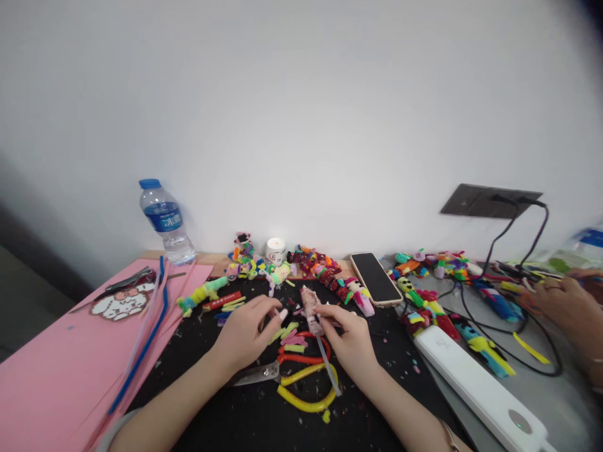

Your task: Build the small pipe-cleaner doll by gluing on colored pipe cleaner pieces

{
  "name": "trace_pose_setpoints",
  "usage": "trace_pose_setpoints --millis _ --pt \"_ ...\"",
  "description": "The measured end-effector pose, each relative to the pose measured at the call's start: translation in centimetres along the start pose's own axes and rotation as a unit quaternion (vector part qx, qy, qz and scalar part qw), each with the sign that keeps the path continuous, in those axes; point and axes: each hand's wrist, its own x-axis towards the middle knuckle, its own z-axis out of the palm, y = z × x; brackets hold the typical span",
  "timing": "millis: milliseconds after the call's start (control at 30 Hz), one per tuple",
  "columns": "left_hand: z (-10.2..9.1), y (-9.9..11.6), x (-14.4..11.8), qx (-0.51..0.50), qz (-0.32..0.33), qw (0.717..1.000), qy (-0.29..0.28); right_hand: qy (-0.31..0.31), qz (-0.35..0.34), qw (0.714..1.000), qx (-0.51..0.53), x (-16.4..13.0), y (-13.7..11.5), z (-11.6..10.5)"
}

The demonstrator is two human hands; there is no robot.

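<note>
Fuzz in pale pink covers the small pipe-cleaner figure (311, 304), which is held upright at the centre of the black mat (245, 420), a grey stem trailing from it toward 5 o'clock. It is pinched by the right hand (348, 336). At its 9 o'clock, the left hand (245, 333) is curled narrow over short coloured pieces (291, 339); whether any is gripped cannot be told. Scissors (292, 376) lie at 6 o'clock.

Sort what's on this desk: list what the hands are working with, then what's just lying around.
In hand: left hand, right hand, pink pipe-cleaner figure, grey pipe cleaner.

Lying about: scissors, water bottle, phone, pink sheets, white power strip.
</note>
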Motion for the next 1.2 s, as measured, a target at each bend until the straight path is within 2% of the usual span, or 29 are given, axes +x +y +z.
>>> trace_pose_setpoints --millis 100,200,267,333,433,500,700,1033,1200 --pt "0.2 1.1 -0.2 -0.069 -0.001 0.995 -0.076 -0.011 -0.061 0.998 -0.029 -0.1 -0.3 0.0" --pt "0.6 1.9 -0.2 -0.136 -0.018 0.983 -0.12 -0.026 -0.115 0.993 -0.027 -0.1 -0.7 0.2" --pt "1.0 2.2 -0.3 -0.2 -0.057 0.966 -0.155 -0.035 -0.142 0.989 -0.022 -0.1 -1.1 0.3" --pt "1.4 2.4 -0.5 -0.275 -0.111 0.936 -0.19 -0.04 -0.16 0.986 -0.017 -0.2 -1.4 0.5" --pt "2.1 2.5 -0.6 -0.341 -0.144 0.907 -0.2 -0.047 -0.162 0.986 -0.012 -0.4 -1.7 0.6" --pt "2.3 2.5 -0.6 -0.363 -0.151 0.898 -0.195 -0.052 -0.155 0.986 -0.01 -0.4 -1.8 0.6" --pt "2.2 2.3 -0.8 -0.353 -0.118 0.912 -0.173 -0.054 -0.129 0.99 0.006 -0.2 -1.8 0.4" --pt "1.7 2.3 -0.7 -0.295 -0.058 0.939 -0.165 -0.1 0.03 0.988 0.113 0.1 -1.3 0.3" --pt "1.5 2.4 -0.6 -0.286 -0.048 0.943 -0.165 -0.116 0.051 0.981 0.15 0.5 -1.2 0.2"
